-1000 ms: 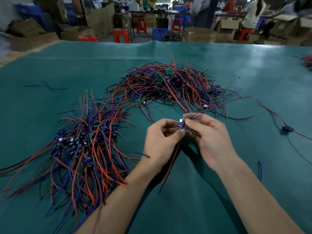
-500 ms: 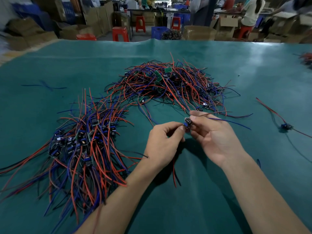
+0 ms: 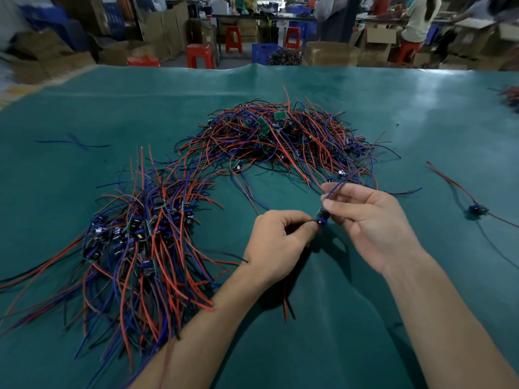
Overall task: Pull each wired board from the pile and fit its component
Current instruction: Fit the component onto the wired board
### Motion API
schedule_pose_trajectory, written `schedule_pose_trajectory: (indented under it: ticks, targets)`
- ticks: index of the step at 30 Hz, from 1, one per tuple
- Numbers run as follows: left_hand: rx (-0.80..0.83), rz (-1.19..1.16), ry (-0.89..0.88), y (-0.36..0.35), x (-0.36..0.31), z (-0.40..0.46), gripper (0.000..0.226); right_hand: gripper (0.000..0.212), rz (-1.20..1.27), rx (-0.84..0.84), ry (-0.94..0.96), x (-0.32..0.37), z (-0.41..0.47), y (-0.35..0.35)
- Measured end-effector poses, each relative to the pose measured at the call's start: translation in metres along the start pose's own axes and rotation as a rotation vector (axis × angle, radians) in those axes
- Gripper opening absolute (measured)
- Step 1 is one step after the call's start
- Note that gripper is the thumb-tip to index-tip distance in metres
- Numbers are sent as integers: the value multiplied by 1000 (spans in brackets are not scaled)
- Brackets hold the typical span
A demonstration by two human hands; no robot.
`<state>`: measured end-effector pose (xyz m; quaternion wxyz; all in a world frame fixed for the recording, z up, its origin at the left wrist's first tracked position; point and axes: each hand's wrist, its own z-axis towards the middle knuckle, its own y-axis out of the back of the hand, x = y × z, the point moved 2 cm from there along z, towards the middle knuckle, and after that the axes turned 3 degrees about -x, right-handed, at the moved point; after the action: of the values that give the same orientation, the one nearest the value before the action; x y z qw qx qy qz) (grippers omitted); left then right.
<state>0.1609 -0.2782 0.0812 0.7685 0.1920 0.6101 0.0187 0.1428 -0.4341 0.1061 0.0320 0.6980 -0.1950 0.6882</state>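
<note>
Single camera on my head faces forward and down, close above my left hand [image 3: 276, 242] and right hand [image 3: 370, 220], the green table [image 3: 365, 332] beyond.

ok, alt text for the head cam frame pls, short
Two bare hands, left hand and right hand, pinch one small wired board between them above a green table. A far pile and a nearer left pile of red and blue wired boards lie on it; one stray board lies at right.

I see red, blue and black wires [image 3: 157, 256] on a teal table cover [image 3: 365, 346]; far-pile boards [image 3: 280, 115] are green (stools [image 3: 200, 54] red).
</note>
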Motion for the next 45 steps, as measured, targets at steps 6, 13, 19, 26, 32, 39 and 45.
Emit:
schedule_pose_trajectory:
  ticks: [6,13,19,26,32,39,45]
  targets:
    - [60,15,14,-1,2,1,17,25,-154,-73,152,-2,4,4]
    - [116,65,4,-2,3,-1,19,25,120,-248,182,14,11,32]
    - [-57,-35,-10,0,5,3,18,22,13,-164,-93,5,10,23]
    - [-3,-80,-15,-1,4,1,23,16,-29,144,-75,-4,-5,-5]
    - [108,-79,29,-3,5,2,19,12,-256,-131,207,-2,6,10]
    - [177,-25,8,-5,4,-1,20,14,-266,-590,421,10,19,53]
    - [-163,-81,16,3,9,3,24,22,-209,-907,373,9,21,74]
